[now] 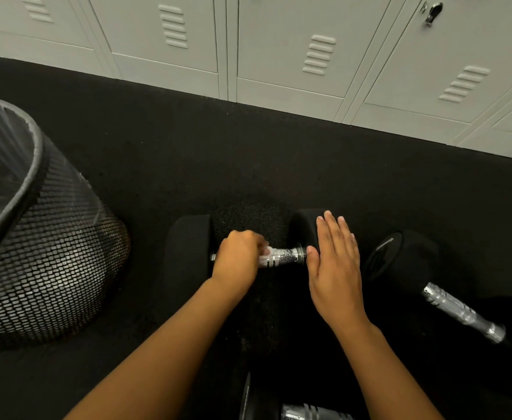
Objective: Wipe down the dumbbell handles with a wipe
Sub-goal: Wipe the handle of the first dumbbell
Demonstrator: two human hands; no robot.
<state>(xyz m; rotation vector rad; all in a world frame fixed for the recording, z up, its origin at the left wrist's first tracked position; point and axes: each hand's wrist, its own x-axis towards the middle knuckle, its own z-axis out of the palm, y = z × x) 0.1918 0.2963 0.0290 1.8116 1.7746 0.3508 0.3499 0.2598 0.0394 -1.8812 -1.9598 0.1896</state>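
Wiping in hand on the chrome knurled handle (282,256) of the black rubber-headed dumbbell (188,253), lying crosswise on the dark speckled rubber floor (279,165). Left hand (238,259) curled round the handle's left part, gripping a white wipe (264,256), only a scrap showing past the knuckles. Right hand (335,268) flat, fingers straight, resting on the right head to steady it. Probably mid-stroke; right stretch of handle looks wet. Next: slide or twist along to the right collar, keep the head braced. Still to do, likely: second dumbbell (457,307) just right, third (309,412) at bottom edge. Black mesh bin (51,268) left, grey lockers (309,56) behind.
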